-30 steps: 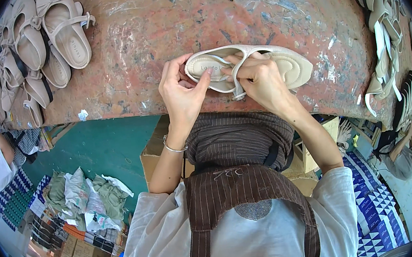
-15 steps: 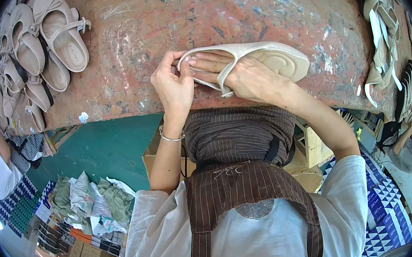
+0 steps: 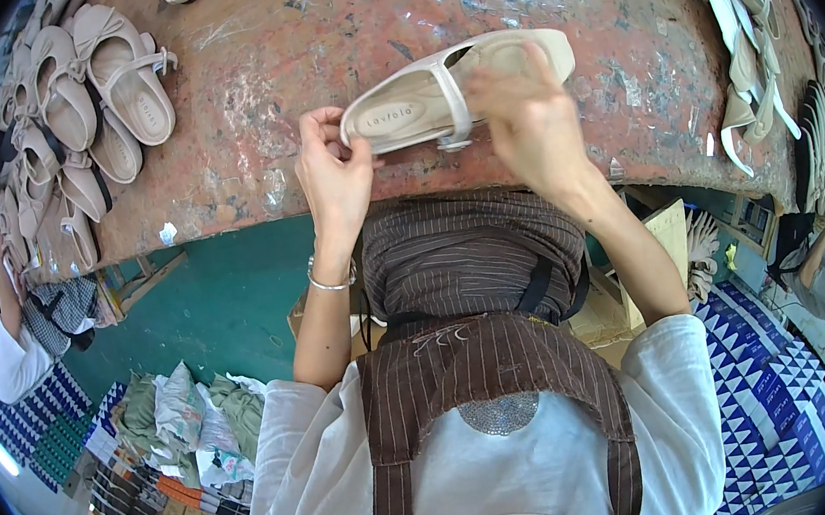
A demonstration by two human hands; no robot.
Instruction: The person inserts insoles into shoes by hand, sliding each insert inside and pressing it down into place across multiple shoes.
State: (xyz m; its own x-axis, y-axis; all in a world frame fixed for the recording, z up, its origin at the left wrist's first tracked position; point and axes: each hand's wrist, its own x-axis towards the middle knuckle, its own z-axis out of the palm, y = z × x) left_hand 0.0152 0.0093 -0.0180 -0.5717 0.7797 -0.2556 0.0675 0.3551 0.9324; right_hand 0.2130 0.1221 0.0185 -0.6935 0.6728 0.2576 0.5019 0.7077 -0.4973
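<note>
A beige strapped shoe (image 3: 416, 96) is tilted above the near part of the worktable, its heel to the left and its squared toe to the upper right. With thumb and fingers, my left hand (image 3: 336, 180) pinches the rim at the heel. My right hand (image 3: 531, 124) is beside the strap, in front of the shoe's toe half. Motion smears its fingers, so their grip on the shoe cannot be made out. A printed insole shows inside the heel half.
Beige shoes (image 3: 128, 86) are piled on the worktable (image 3: 310, 47) at the left. Pale straps and shoe parts (image 3: 745, 72) lie along the right side. Below stand blue-and-white boxes (image 3: 770, 401) and bundled cloth (image 3: 184, 422). Other people work at both far sides.
My right hand has come out of the shoe's inside and moved to its toe side. The shoe has tilted, its toe end rising, and has shifted left. My left hand still holds the heel.
</note>
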